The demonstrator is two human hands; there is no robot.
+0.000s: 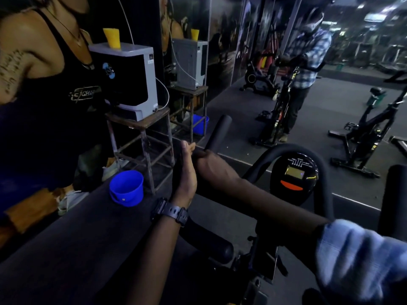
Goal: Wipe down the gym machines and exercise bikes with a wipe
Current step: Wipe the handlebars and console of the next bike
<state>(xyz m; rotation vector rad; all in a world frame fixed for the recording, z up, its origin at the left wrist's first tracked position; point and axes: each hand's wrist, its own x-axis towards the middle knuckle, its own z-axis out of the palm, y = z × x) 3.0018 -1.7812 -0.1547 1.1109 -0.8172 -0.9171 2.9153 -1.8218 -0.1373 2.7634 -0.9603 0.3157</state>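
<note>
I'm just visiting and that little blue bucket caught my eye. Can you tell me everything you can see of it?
The blue bucket is small, round and looks like plastic, with a wide open mouth and sides tapering to a narrower base. A handle of the same blue hangs folded down against its front. It appears tilted, its mouth leaning toward the camera, and its inside looks empty. It sits on the dark floor beside the leg of a metal-framed stand. Neither hand touches it.
</note>
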